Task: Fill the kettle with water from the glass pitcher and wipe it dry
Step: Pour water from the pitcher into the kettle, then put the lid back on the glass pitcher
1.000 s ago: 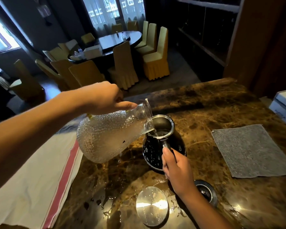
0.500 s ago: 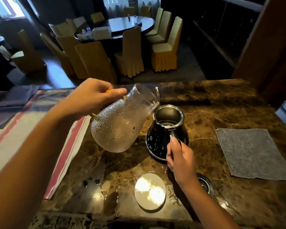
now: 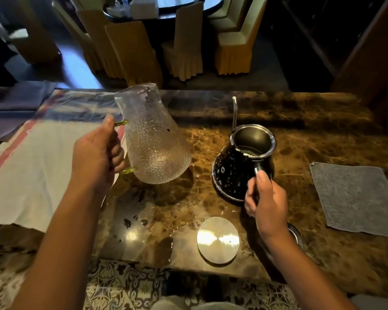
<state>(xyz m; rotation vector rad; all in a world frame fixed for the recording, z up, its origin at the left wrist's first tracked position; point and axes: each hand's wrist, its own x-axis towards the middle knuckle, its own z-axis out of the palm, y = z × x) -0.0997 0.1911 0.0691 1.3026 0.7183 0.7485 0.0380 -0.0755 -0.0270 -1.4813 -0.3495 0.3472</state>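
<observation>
Head view of a marble countertop [image 3: 311,121] with both hands at work. The left hand [image 3: 94,157] is clenched around the yellow-green handle [image 3: 127,170] of the glass pitcher [image 3: 154,139], fingers curled through the loop and thumb resting on top. The pitcher, of dimpled clear glass, is held almost upright with a slight tilt, its base above the countertop and casting a shadow beneath; whether the base touches the surface cannot be told. The right hand [image 3: 267,202] grasps the dark handle of the black kettle [image 3: 240,166], which stands on the countertop to the right of the pitcher and well apart from it. The kettle is open at the top, with a metal rim and a thin gooseneck spout [image 3: 234,113] rising on its far side; pale droplets speckle its black body, and a water surface seems to glint inside. A round metal lid [image 3: 217,240] lies flat near the front edge, between the two forearms. Spilled water [image 3: 141,220] beads on the stone in front of the pitcher. A grey cloth [image 3: 354,198] lies flat at the right; a white towel with a red stripe [image 3: 31,171] covers the countertop's left end. A dark round base [image 3: 296,236] shows partly behind the right wrist. Covered dining chairs [image 3: 184,48] stand in the background
</observation>
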